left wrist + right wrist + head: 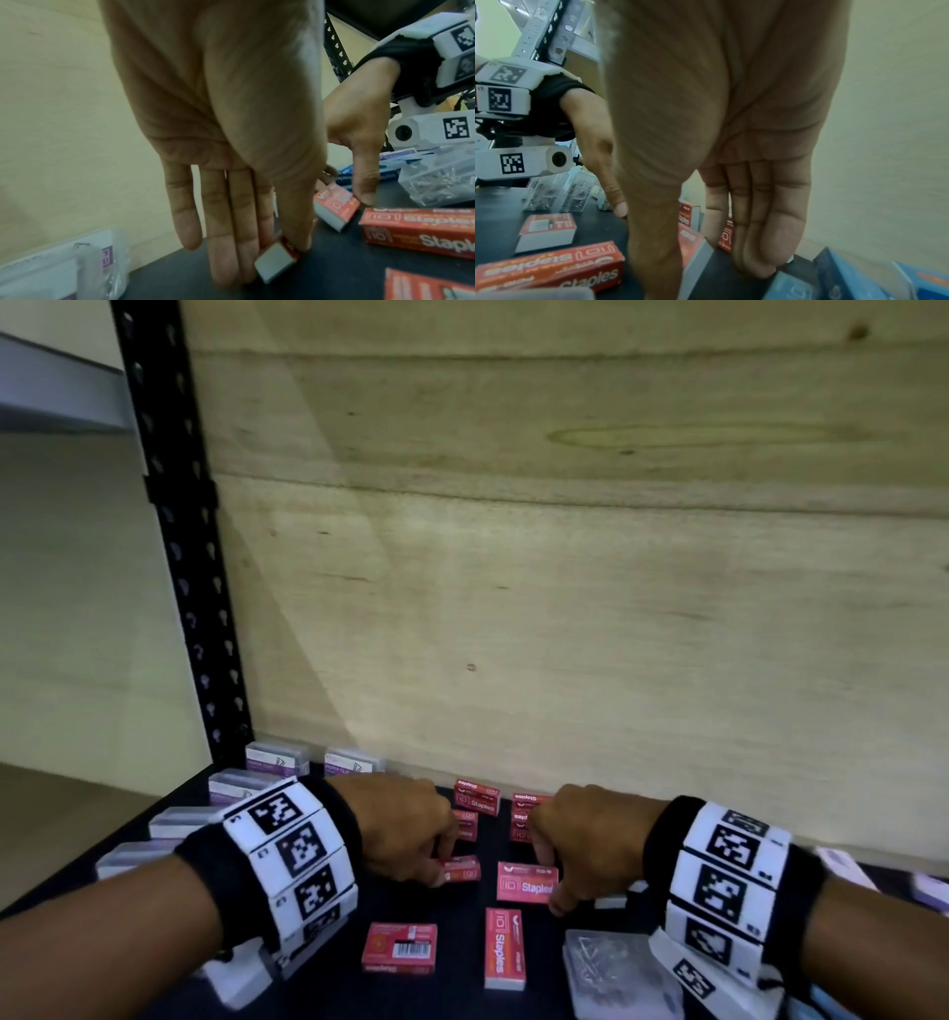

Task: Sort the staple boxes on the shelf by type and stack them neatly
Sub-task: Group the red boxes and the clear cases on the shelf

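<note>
Both hands down on red staple boxes, dark shelf (318, 988) under them.

Nearest the viewer, a red cardboard staple box lying barcode-up (399, 947) and a long red staple box on its side (504, 948) sit loose beside a clear plastic box of paper clips (613, 973). Past those, the left hand (400, 829) pinches a small red staple box (460, 869) between thumb and fingertips, low on the shelf. Beside it, the right hand (580, 845) pinches a flat red staple box (526, 882) by its edges. Behind the hands, two short stacks of red staple boxes (477, 798) stand against the wooden back panel (565, 557).
</note>
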`<state>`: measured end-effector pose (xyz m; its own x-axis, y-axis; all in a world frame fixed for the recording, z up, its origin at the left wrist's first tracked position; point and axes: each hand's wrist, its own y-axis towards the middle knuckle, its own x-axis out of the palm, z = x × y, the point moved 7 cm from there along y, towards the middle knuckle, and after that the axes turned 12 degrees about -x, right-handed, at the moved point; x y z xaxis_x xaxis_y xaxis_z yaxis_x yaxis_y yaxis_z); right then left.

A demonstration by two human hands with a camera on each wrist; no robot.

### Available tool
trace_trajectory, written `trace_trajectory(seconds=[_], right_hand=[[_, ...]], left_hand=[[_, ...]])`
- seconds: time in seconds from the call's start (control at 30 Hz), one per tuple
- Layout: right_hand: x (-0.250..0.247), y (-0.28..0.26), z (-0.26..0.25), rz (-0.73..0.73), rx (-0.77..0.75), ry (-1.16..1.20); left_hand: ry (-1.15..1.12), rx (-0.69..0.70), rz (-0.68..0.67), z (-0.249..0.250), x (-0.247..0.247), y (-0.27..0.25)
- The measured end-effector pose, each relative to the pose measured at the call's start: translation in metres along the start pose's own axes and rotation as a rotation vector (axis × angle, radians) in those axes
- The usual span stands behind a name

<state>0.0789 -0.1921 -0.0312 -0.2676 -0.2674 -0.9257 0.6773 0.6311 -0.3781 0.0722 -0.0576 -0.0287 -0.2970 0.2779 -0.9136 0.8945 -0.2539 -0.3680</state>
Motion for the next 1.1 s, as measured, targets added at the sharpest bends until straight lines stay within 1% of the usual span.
trace_trajectory(seconds=[0.13,0.27,0.4,0.63,0.83,0.9,0.97,1.03,1.1], right_hand=[[0.0,0.001,0.001,0.0,-0.004,0.008],[-0.001,0.001,0.003,-0.008,0.0,0.025],[-0.004,0.002,0.006,0.014,0.011,0.052],[-0.008,0.004,0.01,0.041,0.051,0.013],[-0.011,0.001,0.006,0.055,0.057,-0.053],[-0.015,-0.002,0.001,0.087,0.034,-0.081],[-0.019,-0.004,-0.006,0.117,-0.025,-0.066],[-0.019,-0.007,-0.019,0.113,-0.13,0.002],[-0.015,-0.01,-0.032,0.048,-0.229,0.06]], left_hand=[[-0.023,0.017,-0.011,-0.002,-0.002,0.001],[0.029,0.014,0.007,-0.001,-0.003,0.002],[0.086,-0.02,0.048,-0.002,-0.005,0.004],[0.073,-0.031,0.078,-0.005,-0.007,0.004],[0.056,-0.098,0.134,-0.008,-0.016,-0.006],[0.054,-0.114,0.151,-0.01,-0.021,-0.013],[0.013,-0.111,0.137,-0.011,-0.023,-0.02],[-0.075,-0.096,0.072,-0.012,-0.019,-0.027],[-0.124,-0.091,-0.034,-0.009,-0.008,-0.034]])
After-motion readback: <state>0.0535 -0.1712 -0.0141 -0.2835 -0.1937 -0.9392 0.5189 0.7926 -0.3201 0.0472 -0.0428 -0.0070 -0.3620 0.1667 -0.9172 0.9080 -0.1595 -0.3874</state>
